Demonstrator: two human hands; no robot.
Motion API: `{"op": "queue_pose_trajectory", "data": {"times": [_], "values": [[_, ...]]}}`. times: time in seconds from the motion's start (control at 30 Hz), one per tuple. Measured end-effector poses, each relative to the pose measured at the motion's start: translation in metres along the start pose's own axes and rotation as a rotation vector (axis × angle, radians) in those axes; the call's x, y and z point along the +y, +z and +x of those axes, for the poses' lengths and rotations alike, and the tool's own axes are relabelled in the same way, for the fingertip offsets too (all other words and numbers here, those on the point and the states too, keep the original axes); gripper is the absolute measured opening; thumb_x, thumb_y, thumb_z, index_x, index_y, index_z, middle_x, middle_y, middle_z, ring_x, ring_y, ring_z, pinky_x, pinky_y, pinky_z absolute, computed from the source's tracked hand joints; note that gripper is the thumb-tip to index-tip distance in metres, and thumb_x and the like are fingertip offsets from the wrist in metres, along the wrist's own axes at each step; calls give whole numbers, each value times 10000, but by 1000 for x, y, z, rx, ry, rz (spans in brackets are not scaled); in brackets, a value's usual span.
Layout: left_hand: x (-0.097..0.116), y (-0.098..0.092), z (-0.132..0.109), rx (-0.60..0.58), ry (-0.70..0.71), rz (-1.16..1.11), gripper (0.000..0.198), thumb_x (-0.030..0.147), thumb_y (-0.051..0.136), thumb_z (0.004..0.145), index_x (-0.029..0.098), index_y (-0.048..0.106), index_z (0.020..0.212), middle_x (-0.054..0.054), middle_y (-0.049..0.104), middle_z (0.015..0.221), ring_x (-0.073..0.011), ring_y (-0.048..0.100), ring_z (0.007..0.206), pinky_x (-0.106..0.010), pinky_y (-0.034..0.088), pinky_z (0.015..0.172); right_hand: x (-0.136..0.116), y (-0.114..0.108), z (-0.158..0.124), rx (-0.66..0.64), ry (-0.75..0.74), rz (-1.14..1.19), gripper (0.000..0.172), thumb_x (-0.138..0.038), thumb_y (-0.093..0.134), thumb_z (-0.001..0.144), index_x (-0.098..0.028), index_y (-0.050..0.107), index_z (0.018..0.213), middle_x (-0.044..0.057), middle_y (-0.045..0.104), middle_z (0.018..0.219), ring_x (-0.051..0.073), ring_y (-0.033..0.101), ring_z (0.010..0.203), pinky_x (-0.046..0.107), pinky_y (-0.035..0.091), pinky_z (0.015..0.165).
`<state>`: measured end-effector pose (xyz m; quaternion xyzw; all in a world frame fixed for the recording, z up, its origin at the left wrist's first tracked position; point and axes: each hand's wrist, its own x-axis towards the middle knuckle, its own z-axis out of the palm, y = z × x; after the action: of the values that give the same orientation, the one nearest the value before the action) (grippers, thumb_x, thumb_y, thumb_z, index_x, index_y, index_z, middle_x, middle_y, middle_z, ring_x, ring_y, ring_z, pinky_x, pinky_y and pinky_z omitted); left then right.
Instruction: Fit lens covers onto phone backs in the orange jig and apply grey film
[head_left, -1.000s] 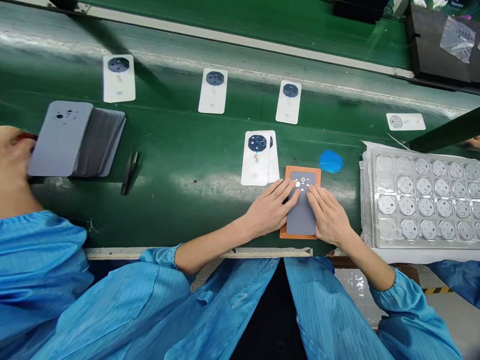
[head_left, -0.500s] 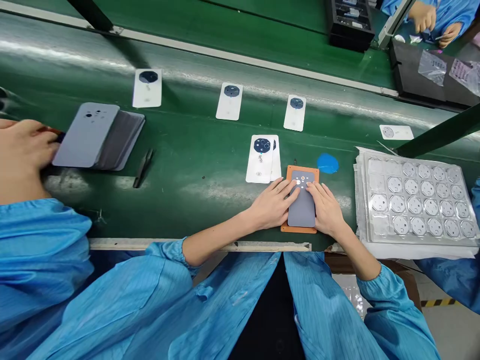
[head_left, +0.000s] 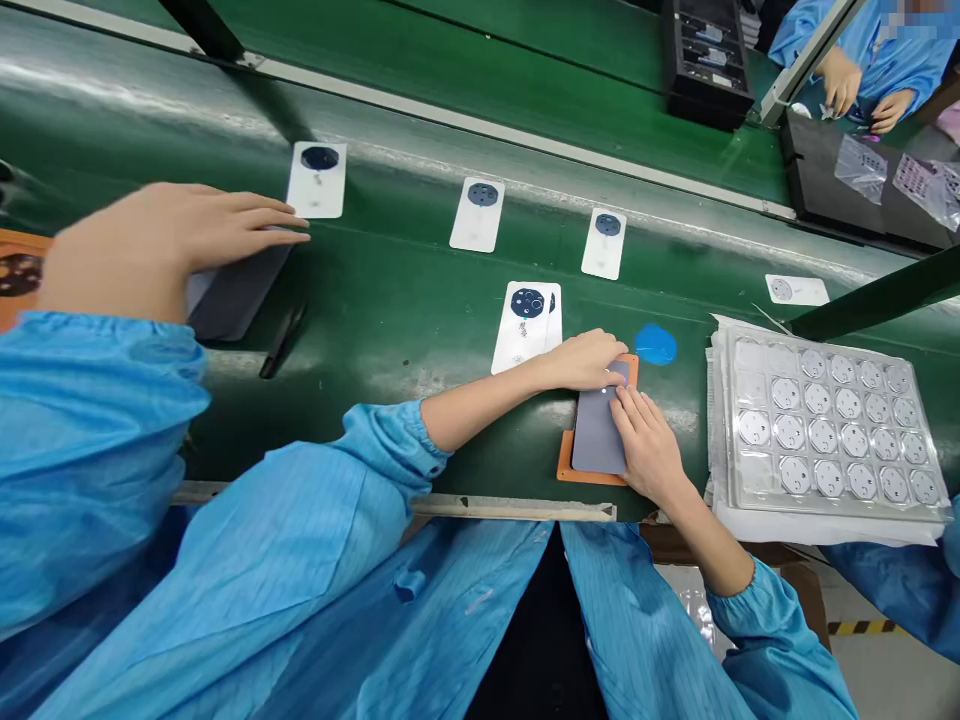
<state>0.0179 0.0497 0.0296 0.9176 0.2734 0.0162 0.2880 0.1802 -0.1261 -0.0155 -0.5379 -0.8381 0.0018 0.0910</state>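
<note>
A grey phone back cover lies in an orange fixture in front of me. My left hand reaches across the cover's upper end, thumb and fingers apart, hiding most of its round holes. Along the right edge rests my right hand, fingers stretched out flat on the cover. Just beyond the left wrist are two overlapping white cards with dark round camera patterns; the front white card is partly covered by the wrist. A blue round patch sits beyond the fixture on the green table.
To the right stands a clear tray of round pieces. Further white cards lie along the back. At left, a co-worker's hand is over stacked grey covers, near black tweezers. A slanted post crosses at right.
My left hand has moved from the cover's left side up across its top end. The right hand stays at the right edge. The co-worker's hand has come over the stacked covers.
</note>
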Motion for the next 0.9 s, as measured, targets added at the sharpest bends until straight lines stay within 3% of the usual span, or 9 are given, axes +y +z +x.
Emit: {"op": "queue_pose_trajectory", "data": {"times": [0.13,0.3,0.43,0.57,0.73,0.9], "values": [[-3,9,24,-85,-62,-131,408,407,642,847,131,665,1147,-112,676,1121,-246,632,1023,-282,446,799,-4,-6,2,-48,14,8,611,-290,517,899,-17,454,1441,269,415,1564,374,347,1498,559,359,1201],[-3,10,16,-90,-106,-133,420,391,602,875,124,618,1200,-133,641,1166,-270,600,1083,-301,439,803,-5,-6,5,-48,36,89,670,-359,505,915,-27,376,1483,269,411,1564,389,330,1501,593,350,1198],[-2,10,12,-75,-117,-132,459,416,565,895,141,593,1263,-133,628,1193,-279,587,1112,-317,436,833,-6,-4,4,-30,40,106,707,-324,476,922,-7,288,1526,278,397,1571,386,295,1520,604,338,1206],[-2,7,16,-125,-111,-142,489,451,601,859,144,609,1239,-126,645,1176,-275,600,1095,-303,441,815,-9,-2,-4,36,43,120,708,-244,447,900,-37,270,1553,237,452,1550,356,349,1502,584,378,1192],[-1,3,27,-179,-143,-112,557,450,712,767,115,607,1199,-132,652,1179,-277,620,1039,-291,431,722,-11,-4,-11,34,34,94,709,-182,446,866,-38,312,1547,221,449,1559,338,358,1503,555,383,1202],[5,-1,31,-265,-201,-154,498,342,731,756,99,602,1172,-113,685,1103,-246,645,924,-279,414,674,-10,-6,-10,-3,21,95,716,-154,473,819,6,369,1509,230,433,1568,344,330,1516,529,350,1231]]}}
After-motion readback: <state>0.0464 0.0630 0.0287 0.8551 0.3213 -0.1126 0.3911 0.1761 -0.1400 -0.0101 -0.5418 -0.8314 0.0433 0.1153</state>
